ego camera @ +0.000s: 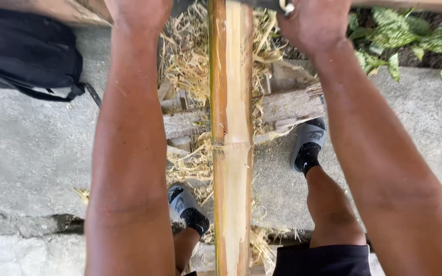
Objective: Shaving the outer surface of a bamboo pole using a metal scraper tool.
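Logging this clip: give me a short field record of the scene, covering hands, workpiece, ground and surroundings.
workpiece: long split bamboo pole, pale shaved face up, running between the person's legs
left hand: left hand at the top edge, grip cut off by the frame
right hand: right hand closed on a dark-handled metal tool, mostly out of view
ground: grey concrete floor with straw-coloured shavings
support: weathered wooden block under the pole
surroundings: black backpack; green leafy plants
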